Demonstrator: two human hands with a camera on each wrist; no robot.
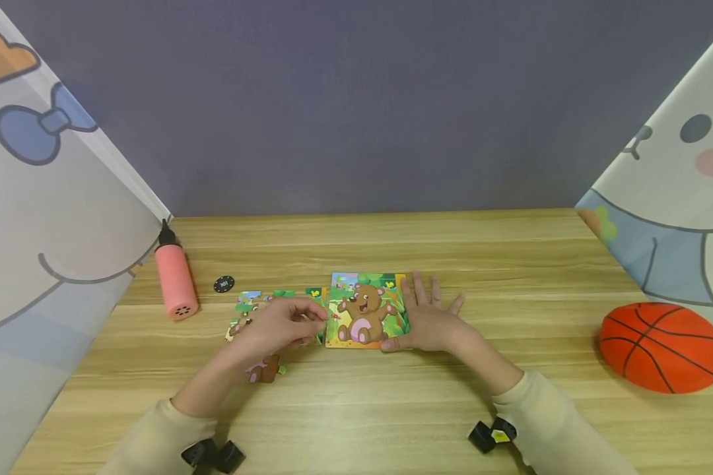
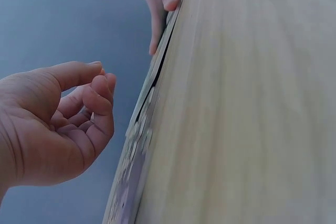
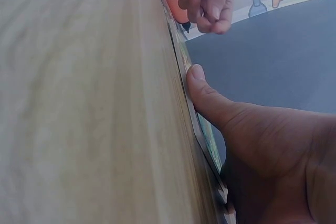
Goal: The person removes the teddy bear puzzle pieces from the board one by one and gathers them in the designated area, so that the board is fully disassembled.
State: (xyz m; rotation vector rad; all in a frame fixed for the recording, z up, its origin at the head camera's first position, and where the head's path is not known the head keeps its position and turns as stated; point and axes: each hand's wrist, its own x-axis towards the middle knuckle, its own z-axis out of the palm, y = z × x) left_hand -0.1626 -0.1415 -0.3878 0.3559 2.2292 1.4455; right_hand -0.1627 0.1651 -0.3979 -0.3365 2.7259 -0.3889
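A square bear picture board [image 1: 365, 313] lies flat on the wooden table. My right hand [image 1: 430, 323] rests at its right side with fingers spread, the thumb lying on its lower right corner. Left of the board are jigsaw puzzle pieces [image 1: 249, 298] with matching colours, partly covered by my left hand [image 1: 273, 324]. A brown bear piece [image 1: 265, 369] shows below that hand. In the left wrist view the left hand [image 2: 68, 121] hovers above the pieces, its fingers loosely curled and thumb close to the fingertips. Nothing shows between them.
A pink hand pump [image 1: 176, 280] with a black nozzle lies at the left, near a round black chip [image 1: 224, 284]. An orange-red basketball [image 1: 662, 348], partly flattened, sits at the right edge. A grey panel [image 1: 368, 112] rises behind the table [image 1: 368, 422], with cartoon-printed sheets on both sides.
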